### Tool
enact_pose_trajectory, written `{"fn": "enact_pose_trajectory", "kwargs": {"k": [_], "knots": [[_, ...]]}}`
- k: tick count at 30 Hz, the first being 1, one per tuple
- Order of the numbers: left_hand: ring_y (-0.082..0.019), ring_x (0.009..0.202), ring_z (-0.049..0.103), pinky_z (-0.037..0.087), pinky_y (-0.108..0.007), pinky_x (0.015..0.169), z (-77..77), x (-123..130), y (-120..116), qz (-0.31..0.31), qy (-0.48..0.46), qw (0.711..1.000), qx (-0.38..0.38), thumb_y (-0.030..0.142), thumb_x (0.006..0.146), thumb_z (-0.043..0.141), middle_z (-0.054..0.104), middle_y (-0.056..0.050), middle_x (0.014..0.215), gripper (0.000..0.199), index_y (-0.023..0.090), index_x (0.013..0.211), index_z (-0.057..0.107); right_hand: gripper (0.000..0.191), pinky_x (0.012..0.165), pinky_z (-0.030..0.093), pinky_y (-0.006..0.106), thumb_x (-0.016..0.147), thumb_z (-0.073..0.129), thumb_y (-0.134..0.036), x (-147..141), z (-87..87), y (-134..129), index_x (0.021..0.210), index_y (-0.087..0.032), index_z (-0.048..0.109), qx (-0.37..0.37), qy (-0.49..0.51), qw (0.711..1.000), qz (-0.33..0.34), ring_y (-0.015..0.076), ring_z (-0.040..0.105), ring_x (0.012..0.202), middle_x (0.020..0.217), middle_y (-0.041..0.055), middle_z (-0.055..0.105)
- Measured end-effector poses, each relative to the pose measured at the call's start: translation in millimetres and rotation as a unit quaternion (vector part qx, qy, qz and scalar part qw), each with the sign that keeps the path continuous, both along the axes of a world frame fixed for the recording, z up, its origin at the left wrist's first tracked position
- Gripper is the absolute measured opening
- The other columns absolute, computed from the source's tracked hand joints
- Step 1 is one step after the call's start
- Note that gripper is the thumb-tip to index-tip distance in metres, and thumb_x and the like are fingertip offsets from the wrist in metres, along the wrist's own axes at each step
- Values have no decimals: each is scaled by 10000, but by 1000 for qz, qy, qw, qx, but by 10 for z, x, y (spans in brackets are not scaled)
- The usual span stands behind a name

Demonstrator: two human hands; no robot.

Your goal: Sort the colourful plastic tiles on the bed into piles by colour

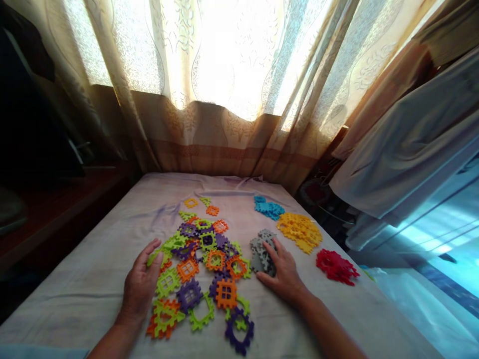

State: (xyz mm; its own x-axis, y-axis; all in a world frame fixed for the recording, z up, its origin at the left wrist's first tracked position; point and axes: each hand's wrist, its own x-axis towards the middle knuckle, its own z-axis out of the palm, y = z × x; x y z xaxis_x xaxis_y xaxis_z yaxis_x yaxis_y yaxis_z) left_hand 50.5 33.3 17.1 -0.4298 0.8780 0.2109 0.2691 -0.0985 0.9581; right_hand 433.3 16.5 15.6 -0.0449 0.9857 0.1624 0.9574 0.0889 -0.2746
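Spread over the middle of the bed is a mixed heap of interlocking plastic tiles (187, 269) in green, purple and orange, some with window-like cutouts. My left hand (140, 284) rests at the heap's left edge, thumb and fingers apart, beside a green tile (172, 243). On a pile of grey tiles (264, 244) to the right lies my right hand (283, 273), its fingers spread over the near side. Yellow tiles (299, 230) are piled just beyond it. A red pile (337, 267) sits further right, and a blue pile (268, 207) is at the back.
A pale sheet (86, 269) covers the surface. Patterned curtains (209, 129) hang at its far end before a bright window. Clothes (407, 144) hang along the right side, above a clear plastic bag (415, 304). Dark furniture (56, 199) stands on the left.
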Motion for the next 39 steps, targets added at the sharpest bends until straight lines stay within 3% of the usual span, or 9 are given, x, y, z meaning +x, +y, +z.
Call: {"fn": "enact_pose_trajectory", "kwargs": {"k": [5, 14, 20, 25, 29, 33, 36, 39], "knots": [[-266, 1293, 521, 335, -393, 1146, 5, -12, -1, 0, -2, 1000, -10, 591, 761, 572, 625, -67, 1327, 563, 223, 1182, 636, 787, 1134, 249, 530, 753, 648, -458, -59, -14, 460, 1474, -263, 401, 0, 12, 1000, 4, 326, 275, 1441, 1569, 140, 288], [-277, 1326, 490, 320, -420, 1160, 12, 2, -17, 5, -9, 1000, -16, 596, 747, 603, 626, -55, 1332, 544, 247, 1162, 646, 767, 1123, 251, 504, 797, 633, -461, -364, 117, 1372, 1485, -243, 374, -18, -2, 1000, 0, 308, 299, 1430, 1566, 156, 299], [-277, 1348, 466, 305, -426, 1171, 0, -11, -34, -4, -6, 1000, -16, 592, 769, 599, 601, -60, 1365, 527, 246, 1164, 644, 739, 1123, 243, 482, 827, 602, -527, -584, 149, 1879, 1476, -250, 382, -4, -11, 999, -42, 294, 312, 1416, 1539, 148, 342], [-272, 1354, 458, 298, -423, 1175, -9, -8, -37, -6, 0, 1000, -14, 566, 782, 601, 593, -56, 1375, 501, 242, 1161, 645, 766, 1117, 225, 488, 827, 576, -565, -652, 125, 2051, 1479, -217, 376, 7, -3, 998, -62, 299, 305, 1412, 1531, 162, 346], [-269, 1347, 466, 302, -425, 1174, -13, 6, -39, -4, -4, 1000, -12, 557, 792, 596, 586, -57, 1381, 488, 242, 1161, 646, 708, 1131, 155, 550, 858, 556, -519, -704, 104, 2016, 1456, -170, 408, 82, -4, 994, -70, 316, 287, 1415, 1535, 181, 343], [-260, 1333, 482, 319, -412, 1165, -18, 18, -39, -3, 4, 1000, -3, 538, 804, 596, 599, -60, 1364, 463, 243, 1157, 647, 534, 1146, 200, 487, 916, 481, -382, -975, 203, 2022, 1399, -154, 495, 154, 18, 988, 16, 277, 342, 1386, 1501, 157, 418], [-256, 1324, 491, 328, -404, 1158, -24, 23, -40, 1, 13, 1000, 3, 540, 816, 584, 601, -64, 1359, 451, 240, 1146, 650, 477, 1129, 283, 401, 945, 439, -381, -1366, 338, 2130, 1367, -188, 544, 105, 21, 987, 118, 228, 405, 1345, 1462, 123, 477], [-253, 1305, 509, 336, -405, 1152, -18, 25, -49, 0, 25, 1000, 5, 530, 829, 573, 600, -73, 1356, 442, 232, 1145, 654, 507, 1104, 319, 464, 952, 411, -500, -1798, 442, 2270, 1394, -275, 517, 3, 18, 994, 112, 248, 399, 1352, 1465, 94, 472]]}}
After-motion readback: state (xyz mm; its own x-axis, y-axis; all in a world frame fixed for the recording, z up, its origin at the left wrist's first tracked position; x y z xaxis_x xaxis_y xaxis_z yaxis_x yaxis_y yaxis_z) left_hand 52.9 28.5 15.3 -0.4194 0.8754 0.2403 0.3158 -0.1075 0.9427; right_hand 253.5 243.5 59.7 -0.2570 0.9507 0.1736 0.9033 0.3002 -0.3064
